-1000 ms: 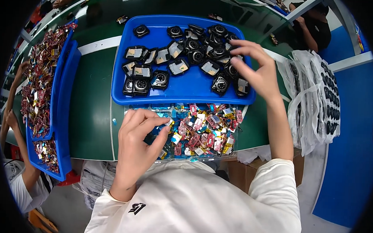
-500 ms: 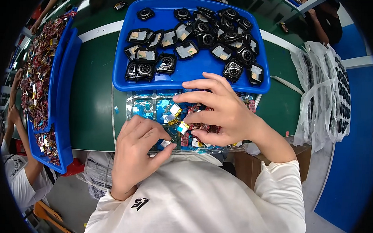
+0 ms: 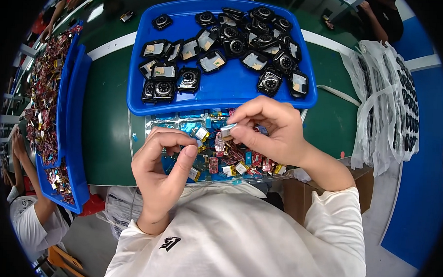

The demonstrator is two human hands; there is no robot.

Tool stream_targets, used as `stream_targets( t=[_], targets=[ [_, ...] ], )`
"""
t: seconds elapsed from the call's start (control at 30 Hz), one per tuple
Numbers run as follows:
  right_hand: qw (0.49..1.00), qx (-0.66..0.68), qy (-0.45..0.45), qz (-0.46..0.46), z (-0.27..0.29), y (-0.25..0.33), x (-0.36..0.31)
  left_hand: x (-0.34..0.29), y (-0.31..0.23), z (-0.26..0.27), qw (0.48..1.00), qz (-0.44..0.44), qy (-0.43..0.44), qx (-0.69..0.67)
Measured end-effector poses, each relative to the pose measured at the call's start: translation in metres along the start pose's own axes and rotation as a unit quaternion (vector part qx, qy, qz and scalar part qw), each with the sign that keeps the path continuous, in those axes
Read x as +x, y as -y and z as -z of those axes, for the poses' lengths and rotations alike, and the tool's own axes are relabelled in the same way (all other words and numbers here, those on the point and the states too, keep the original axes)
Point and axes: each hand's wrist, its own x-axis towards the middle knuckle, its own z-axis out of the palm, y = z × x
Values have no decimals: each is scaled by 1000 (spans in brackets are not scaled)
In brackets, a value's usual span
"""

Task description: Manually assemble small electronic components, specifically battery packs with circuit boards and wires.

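My right hand (image 3: pixel 273 133) pinches a small silver battery (image 3: pixel 226 131) between thumb and fingers, above a clear plastic tray (image 3: pixel 151 120). To its left, my left hand (image 3: pixel 162 158) is curled, its thumb close to the index fingertip; anything between them is too small to make out. Below both hands the tray's compartments hold blue film pieces (image 3: pixel 190 126), small red circuit boards (image 3: pixel 213 165) and loose batteries with yellow ends (image 3: pixel 201 134). Just beyond my hands, a blue tray (image 3: pixel 218 92) carries many black watch cases (image 3: pixel 188 79), some with the round sensor side up.
On the left, a blue bin (image 3: pixel 76 99) is heaped with red boards and batteries (image 3: pixel 45 98). Bagged trays of black parts (image 3: pixel 386 100) stand at the right. The green table (image 3: pixel 107 120) lies beneath. Other people work at the far left and far right.
My right hand has lifted a battery from the tray and turned inward, fingers now pinched. My left hand has risen slightly and curled. The whole view has shifted a little.
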Motion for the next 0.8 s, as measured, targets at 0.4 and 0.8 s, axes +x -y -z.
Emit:
stream_targets(
  t=[0.4,0.8],
  targets=[
    [982,151,-20,-116,6,2,2,8,-8,-31,997,-62,18,41],
    [973,202,-24,-113,8,-7,2,10,-6,-34,976,-174,70,109]
  ],
)
